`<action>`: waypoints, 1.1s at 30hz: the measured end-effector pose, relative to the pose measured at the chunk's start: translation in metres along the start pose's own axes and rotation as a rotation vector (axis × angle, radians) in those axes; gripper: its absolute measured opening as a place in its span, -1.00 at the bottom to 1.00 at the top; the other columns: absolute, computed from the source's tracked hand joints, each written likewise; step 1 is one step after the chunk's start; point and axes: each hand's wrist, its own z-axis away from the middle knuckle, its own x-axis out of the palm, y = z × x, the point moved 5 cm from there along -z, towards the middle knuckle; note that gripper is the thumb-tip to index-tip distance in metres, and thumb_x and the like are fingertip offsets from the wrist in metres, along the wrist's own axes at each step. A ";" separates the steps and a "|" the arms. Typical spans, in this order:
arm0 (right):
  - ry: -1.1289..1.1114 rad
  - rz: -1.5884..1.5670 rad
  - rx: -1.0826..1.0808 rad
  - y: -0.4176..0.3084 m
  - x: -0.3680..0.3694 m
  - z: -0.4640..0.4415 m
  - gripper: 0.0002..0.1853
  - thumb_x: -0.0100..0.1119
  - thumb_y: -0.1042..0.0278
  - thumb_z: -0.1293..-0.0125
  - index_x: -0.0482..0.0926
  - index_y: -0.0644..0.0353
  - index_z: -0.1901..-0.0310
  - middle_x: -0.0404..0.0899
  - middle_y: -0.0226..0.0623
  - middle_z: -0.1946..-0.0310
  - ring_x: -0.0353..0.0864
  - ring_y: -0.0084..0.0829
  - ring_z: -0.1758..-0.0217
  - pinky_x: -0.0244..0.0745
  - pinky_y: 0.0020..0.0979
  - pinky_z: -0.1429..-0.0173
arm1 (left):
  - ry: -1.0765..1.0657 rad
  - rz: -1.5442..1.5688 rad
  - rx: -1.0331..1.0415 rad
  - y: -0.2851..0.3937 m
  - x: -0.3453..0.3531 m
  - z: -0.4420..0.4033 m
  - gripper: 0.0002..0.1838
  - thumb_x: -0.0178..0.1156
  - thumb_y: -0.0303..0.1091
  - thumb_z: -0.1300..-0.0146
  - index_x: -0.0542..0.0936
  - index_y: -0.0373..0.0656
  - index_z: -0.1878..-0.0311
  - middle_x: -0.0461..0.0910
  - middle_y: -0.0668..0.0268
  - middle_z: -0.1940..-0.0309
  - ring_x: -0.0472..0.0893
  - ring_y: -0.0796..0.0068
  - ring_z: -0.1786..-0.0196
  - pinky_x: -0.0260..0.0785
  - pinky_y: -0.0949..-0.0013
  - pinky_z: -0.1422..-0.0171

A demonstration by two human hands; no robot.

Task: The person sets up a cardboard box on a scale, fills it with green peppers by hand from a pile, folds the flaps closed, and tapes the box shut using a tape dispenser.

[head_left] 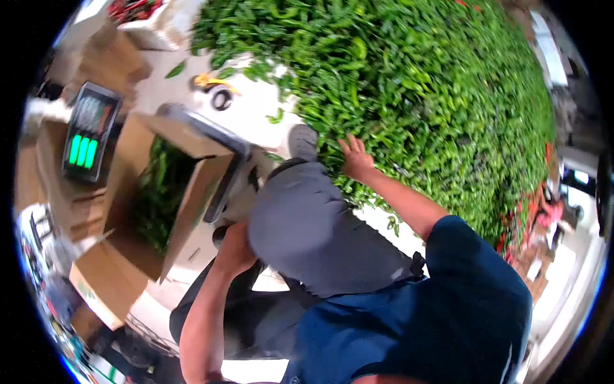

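Note:
My right hand (357,160) reaches to the near edge of a large pile of green peppers (422,96), its fingers spread and nothing visibly held. My left hand (238,248) is beside my bent knee at the lower left, with its fingers hidden. Left of the knee, an open cardboard box (121,192) holds green peppers (163,198) and stands by the dark-edged platform (240,150) of a scale. The scale's display (91,131) shows glowing green digits behind the box.
An orange tape dispenser (219,93) lies on the pale floor beyond the box. A white container (157,29) with red peppers is at the upper left. Red peppers (515,224) edge the pile at right, near a person in pink (550,213). Cables lie at lower left.

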 end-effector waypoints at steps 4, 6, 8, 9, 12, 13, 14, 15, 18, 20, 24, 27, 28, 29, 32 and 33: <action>0.425 -0.007 -0.134 0.007 -0.009 0.053 -0.16 0.41 0.26 -0.17 0.26 0.11 -0.48 0.15 -0.01 -0.52 0.21 0.01 -0.56 0.39 0.08 -0.41 | -0.018 0.122 -0.090 -0.050 0.030 -0.085 -0.55 0.24 -0.38 -0.34 0.53 -0.24 -0.28 0.69 0.02 -0.04 0.69 0.16 -0.10 0.51 0.20 -0.18; 0.543 -0.366 -0.004 0.039 -0.001 0.079 -0.26 0.39 0.20 -0.21 0.35 0.24 -0.38 0.39 0.04 -0.36 0.41 0.00 -0.41 0.42 -0.02 -0.39 | 0.034 0.211 -0.098 -0.073 0.042 -0.149 -0.52 0.27 -0.35 -0.33 0.52 -0.24 -0.30 0.69 0.06 -0.07 0.69 0.20 -0.11 0.50 0.22 -0.17; 0.415 -0.669 0.308 0.089 0.061 0.089 -0.27 0.37 0.03 -0.31 0.33 0.33 -0.35 0.51 0.08 -0.22 0.52 0.03 -0.29 0.53 -0.02 -0.28 | 0.076 0.280 -0.026 -0.081 0.060 -0.216 -0.49 0.30 -0.32 -0.33 0.52 -0.24 -0.32 0.69 0.10 -0.09 0.68 0.25 -0.12 0.50 0.24 -0.17; 0.151 -1.107 0.554 0.097 0.065 0.102 -0.18 0.38 -0.04 -0.31 0.28 0.30 -0.41 0.45 0.07 -0.29 0.45 0.06 -0.35 0.53 0.05 -0.29 | 0.082 0.289 0.047 -0.085 0.072 -0.249 -0.48 0.32 -0.30 -0.33 0.51 -0.25 -0.33 0.69 0.12 -0.10 0.67 0.27 -0.13 0.50 0.25 -0.17; -0.318 -1.699 1.025 0.102 0.117 0.127 0.04 0.38 -0.26 -0.26 0.07 0.12 -0.57 0.16 0.10 -0.49 0.29 0.27 -0.44 0.49 0.29 -0.28 | -0.037 0.594 -0.013 -0.031 0.099 -0.300 -0.37 0.32 -0.14 -0.36 0.45 -0.21 -0.41 0.55 0.06 -0.28 0.53 0.15 -0.34 0.37 0.20 -0.41; -0.392 -1.735 1.007 0.103 0.137 0.130 0.12 0.35 -0.35 -0.23 -0.06 0.00 -0.62 -0.02 0.15 -0.55 0.20 0.33 -0.49 0.41 0.33 -0.33 | -0.022 0.317 0.024 -0.024 0.107 -0.316 -0.35 0.34 -0.13 -0.33 0.46 -0.21 -0.40 0.54 0.02 -0.29 0.51 0.08 -0.37 0.34 0.17 -0.44; -0.316 -1.843 1.125 0.100 0.161 0.134 0.11 0.33 -0.39 -0.23 -0.05 -0.07 -0.63 -0.04 0.14 -0.56 0.07 0.30 -0.56 0.24 0.39 -0.42 | -0.009 0.041 0.068 -0.016 0.114 -0.327 -0.34 0.36 -0.12 -0.29 0.46 -0.20 -0.40 0.52 -0.02 -0.31 0.48 0.00 -0.39 0.31 0.15 -0.48; -0.293 -1.870 1.105 0.095 0.160 0.131 0.12 0.32 -0.42 -0.22 -0.07 -0.11 -0.63 -0.06 0.12 -0.58 0.03 0.27 -0.59 0.17 0.40 -0.46 | 0.001 -0.080 0.184 -0.002 0.119 -0.331 -0.28 0.38 -0.05 -0.23 0.47 -0.20 -0.39 0.46 -0.05 -0.36 0.44 -0.08 -0.41 0.28 0.12 -0.50; -0.295 -2.179 0.993 0.090 0.184 0.112 0.16 0.33 -0.44 -0.20 -0.16 -0.23 -0.64 -0.12 -0.04 -0.63 -0.09 0.24 -0.64 0.06 0.40 -0.52 | 0.096 -0.377 0.227 0.012 0.132 -0.331 -0.22 0.38 0.15 -0.17 0.51 -0.11 -0.37 0.25 -0.03 -0.50 0.33 -0.10 -0.48 0.29 -0.05 -0.46; -0.223 -2.368 0.993 0.088 0.184 0.105 0.19 0.37 -0.44 -0.16 -0.16 -0.24 -0.64 -0.16 -0.06 -0.64 -0.09 0.25 -0.64 0.07 0.41 -0.52 | 0.081 -0.317 0.164 0.008 0.138 -0.339 -0.23 0.39 0.20 -0.15 0.54 -0.07 -0.34 0.23 -0.04 -0.50 0.31 -0.13 -0.48 0.28 -0.09 -0.46; -0.212 -2.469 0.759 0.069 0.139 0.079 0.07 0.38 -0.43 -0.15 0.13 -0.10 -0.56 0.10 -0.21 -0.57 0.17 0.06 -0.55 0.08 0.39 -0.52 | -0.202 -0.324 0.266 0.026 0.152 -0.340 -0.23 0.36 0.24 -0.14 0.57 -0.02 -0.33 0.26 0.04 -0.49 0.30 -0.18 -0.47 0.26 -0.05 -0.51; -0.145 -2.509 0.604 0.059 0.106 0.068 -0.05 0.35 -0.40 -0.21 0.23 -0.10 -0.51 0.19 -0.19 -0.52 0.19 -0.02 -0.55 0.05 0.43 -0.53 | -0.275 -0.384 0.261 0.032 0.171 -0.329 0.00 0.47 0.23 0.04 0.39 0.07 -0.49 0.26 0.02 -0.50 0.23 -0.24 -0.49 0.19 0.01 -0.59; -0.157 -2.502 0.608 0.058 0.102 0.066 -0.05 0.33 -0.41 -0.21 0.23 -0.10 -0.51 0.20 -0.19 -0.51 0.20 -0.03 -0.55 0.05 0.43 -0.53 | -0.290 -0.376 0.262 0.029 0.172 -0.334 0.06 0.51 0.22 0.09 0.36 0.07 -0.51 0.25 0.00 -0.50 0.22 -0.23 -0.50 0.19 0.00 -0.59; -0.166 -2.534 0.595 0.054 0.097 0.065 -0.03 0.32 -0.43 -0.21 0.22 -0.10 -0.52 0.23 -0.17 -0.50 0.21 -0.02 -0.54 0.04 0.42 -0.53 | -0.285 -0.328 0.266 0.027 0.172 -0.342 0.08 0.54 0.20 0.12 0.37 0.07 -0.51 0.25 -0.01 -0.50 0.21 -0.23 -0.50 0.19 0.00 -0.59; -0.290 -2.594 0.502 0.036 0.082 0.063 0.03 0.27 -0.47 -0.22 0.07 -0.20 -0.59 0.07 -0.11 -0.59 0.06 0.05 -0.63 -0.05 0.47 -0.54 | -0.306 -0.283 0.111 0.038 0.162 -0.354 0.11 0.56 0.22 0.16 0.38 0.07 -0.51 0.26 -0.15 -0.46 0.22 -0.28 -0.48 0.18 -0.05 -0.57; -0.295 -2.588 0.486 0.034 0.085 0.062 0.04 0.27 -0.47 -0.22 0.06 -0.20 -0.59 0.05 -0.13 -0.60 0.04 0.07 -0.64 -0.05 0.47 -0.55 | -0.292 -0.261 0.077 0.035 0.165 -0.360 0.10 0.56 0.25 0.16 0.39 0.11 -0.51 0.24 -0.18 -0.46 0.22 -0.29 -0.48 0.18 -0.06 -0.56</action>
